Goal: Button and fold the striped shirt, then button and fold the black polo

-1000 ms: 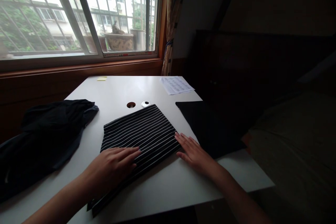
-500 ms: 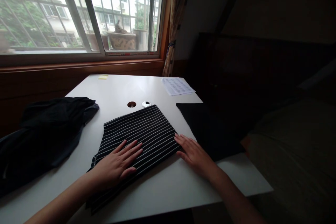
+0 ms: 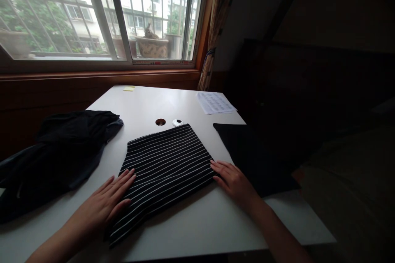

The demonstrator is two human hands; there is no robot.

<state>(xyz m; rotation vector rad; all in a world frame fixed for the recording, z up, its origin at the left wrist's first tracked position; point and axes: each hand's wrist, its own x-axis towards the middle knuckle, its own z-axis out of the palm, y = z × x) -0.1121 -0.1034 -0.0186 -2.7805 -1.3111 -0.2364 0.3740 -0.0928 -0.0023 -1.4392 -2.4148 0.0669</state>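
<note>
A black cloth garment with white stripes [image 3: 166, 168] lies folded flat on the white table [image 3: 197, 218]. Its exact kind cannot be made out. My left hand [image 3: 106, 201] rests on the garment's left edge, palm down, fingers stretched out. At the right edge, my right hand [image 3: 231, 178] lies with its fingertips on the cloth, fingers extended and the thumb a little apart. Neither hand grips anything. The near left corner of the striped cloth is partly hidden by my left hand.
Dark crumpled clothing [image 3: 68, 144] is heaped on the left. A dark folded cloth [image 3: 256, 160] lies to the right. Printed papers [image 3: 216, 102], a yellow note [image 3: 128, 88] and two round table holes, one a cable opening [image 3: 160, 122], are farther back. A barred window [image 3: 132, 16] stands behind.
My left hand has slid over the striped cloth toward its left edge, with fingers spread and then drawn closer together. My right hand has stayed at the right edge. The view has shifted slightly.
</note>
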